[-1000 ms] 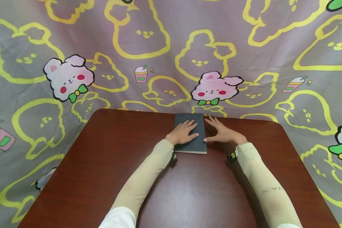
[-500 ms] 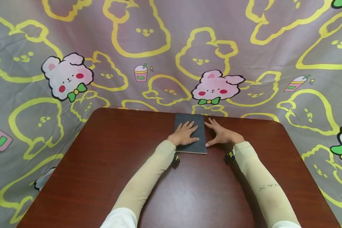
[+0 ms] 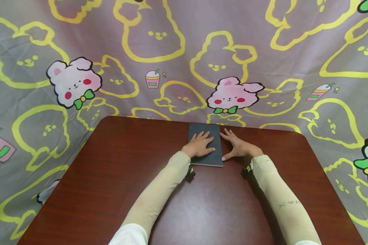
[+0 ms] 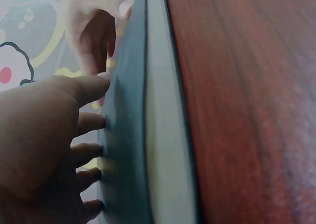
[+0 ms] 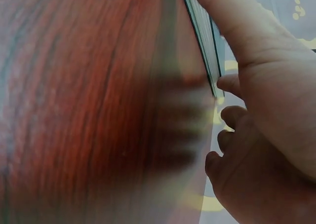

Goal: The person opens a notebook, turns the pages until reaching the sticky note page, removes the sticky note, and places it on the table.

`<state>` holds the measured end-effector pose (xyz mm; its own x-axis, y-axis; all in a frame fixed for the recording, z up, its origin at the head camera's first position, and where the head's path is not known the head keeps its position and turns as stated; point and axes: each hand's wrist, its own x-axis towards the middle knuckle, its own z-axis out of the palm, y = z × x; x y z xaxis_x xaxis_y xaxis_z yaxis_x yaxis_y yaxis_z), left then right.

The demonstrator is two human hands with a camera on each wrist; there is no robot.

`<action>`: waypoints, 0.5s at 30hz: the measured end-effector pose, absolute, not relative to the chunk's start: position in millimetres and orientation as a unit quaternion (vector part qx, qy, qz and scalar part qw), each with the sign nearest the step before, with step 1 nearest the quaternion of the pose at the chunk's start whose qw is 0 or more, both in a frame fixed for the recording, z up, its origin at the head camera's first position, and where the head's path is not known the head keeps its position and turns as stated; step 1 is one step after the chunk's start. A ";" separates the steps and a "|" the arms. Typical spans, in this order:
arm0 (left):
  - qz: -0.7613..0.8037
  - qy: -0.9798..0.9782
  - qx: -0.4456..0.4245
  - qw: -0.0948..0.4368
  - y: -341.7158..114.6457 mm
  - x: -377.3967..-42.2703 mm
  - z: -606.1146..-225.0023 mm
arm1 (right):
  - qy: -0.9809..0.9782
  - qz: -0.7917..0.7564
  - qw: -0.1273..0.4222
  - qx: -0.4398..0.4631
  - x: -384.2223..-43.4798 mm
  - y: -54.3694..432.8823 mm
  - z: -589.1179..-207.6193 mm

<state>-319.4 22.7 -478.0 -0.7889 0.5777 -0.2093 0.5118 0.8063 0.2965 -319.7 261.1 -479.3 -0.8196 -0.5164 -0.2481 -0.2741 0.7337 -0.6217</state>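
Note:
A book (image 3: 203, 127) with a dark blue-grey cover lies flat near the table's far edge. My left hand (image 3: 199, 146) rests on its cover with the fingers spread; in the left wrist view the fingertips touch the cover (image 4: 126, 115) above the pale page block (image 4: 168, 135). Along the book's right side, my right hand (image 3: 240, 146) has its thumb at the near corner and its index finger farther up the edge. The right wrist view has the book's side (image 5: 205, 31) partly hidden by the thumb; whether the fingers press it I cannot tell.
The brown wooden table (image 3: 125, 170) reflects light near its front. Behind and beside it hangs a grey cloth (image 3: 178, 27) with yellow outlines and cartoon rabbits. Dark wrist cameras sit at both cuffs, under light sleeves.
My right thumb has slid toward me along the book's right side to its near corner. My left hand has shifted very slightly right and nearer, still on the cover. The book has hardly moved.

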 end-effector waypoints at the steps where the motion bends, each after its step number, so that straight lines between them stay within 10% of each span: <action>1: 0.113 0.939 0.289 0.147 23.4 -319.2 -477.0 | 0.907 -0.293 0.205 -0.221 -319.4 261.1 -479.9; 15: 0.125 0.933 0.308 0.134 26.4 -318.0 -462.5 | 0.899 -0.315 0.217 -0.211 -319.4 265.4 -474.3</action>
<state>-318.0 26.4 -462.5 -0.7743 0.6089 -0.1726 0.5418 0.7786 0.3165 -319.4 265.4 -474.3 -0.8167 -0.5167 -0.2571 -0.2429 0.7118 -0.6590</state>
